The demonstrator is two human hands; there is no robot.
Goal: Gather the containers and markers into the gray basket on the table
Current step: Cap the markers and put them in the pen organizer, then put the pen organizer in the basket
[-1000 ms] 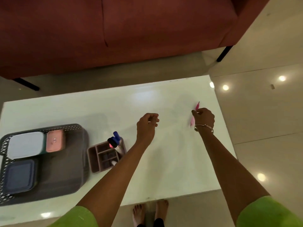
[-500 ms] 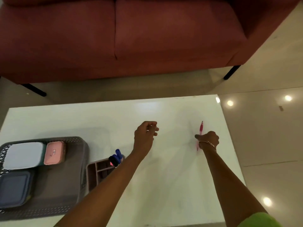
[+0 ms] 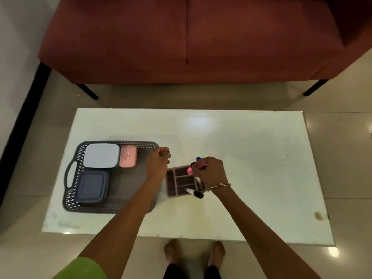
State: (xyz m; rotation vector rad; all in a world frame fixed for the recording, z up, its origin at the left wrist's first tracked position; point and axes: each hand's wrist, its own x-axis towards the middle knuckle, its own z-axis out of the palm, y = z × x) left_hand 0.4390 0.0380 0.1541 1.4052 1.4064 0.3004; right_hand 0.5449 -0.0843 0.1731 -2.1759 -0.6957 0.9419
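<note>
The gray basket (image 3: 76, 178) sits on the left of the white table (image 3: 251, 158). Inside it lie a white-lidded container (image 3: 101, 155), a small pink container (image 3: 128, 156) and a dark blue container (image 3: 92, 186). A brown divided organizer (image 3: 181, 182) stands just right of the basket with several markers in it, one white marker (image 3: 193, 192) lying across its near edge. My right hand (image 3: 209, 170) is over the organizer, closed on a pink marker (image 3: 190, 170). My left hand (image 3: 159, 164) hovers in a loose fist above the basket's right rim, holding nothing visible.
A red sofa (image 3: 191, 37) on black legs stands beyond the table's far edge. A small brownish smudge (image 3: 318, 215) marks the table's near right corner. My bare feet (image 3: 193, 252) are at the near edge, on a glossy tiled floor.
My right hand carried the pink marker from the table's right side leftward to the organizer. My left hand shifted left over the basket's rim. The camera view pulled back.
</note>
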